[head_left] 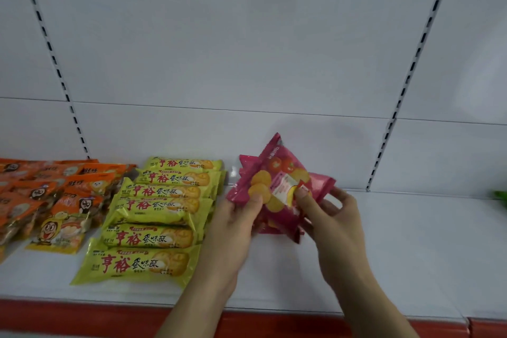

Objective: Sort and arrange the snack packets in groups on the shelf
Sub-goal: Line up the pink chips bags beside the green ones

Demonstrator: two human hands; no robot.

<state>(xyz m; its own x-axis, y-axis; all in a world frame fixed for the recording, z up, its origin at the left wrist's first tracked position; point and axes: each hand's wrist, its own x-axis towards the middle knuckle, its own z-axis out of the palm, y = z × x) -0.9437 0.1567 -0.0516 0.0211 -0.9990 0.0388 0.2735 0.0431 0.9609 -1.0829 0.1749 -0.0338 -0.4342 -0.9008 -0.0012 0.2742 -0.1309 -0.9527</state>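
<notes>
Orange packets (41, 195) piled far left on the shelf (411, 241), yellow packets (162, 217) lined up in a neat column beside them. Now your left hand (233, 225) pinches the pink packets (277, 186) at their left edge, thumb on top, and your right hand (329, 217) grips the right side. Square that bundle up, then set it down just right of the yellow column, edges parallel.
</notes>
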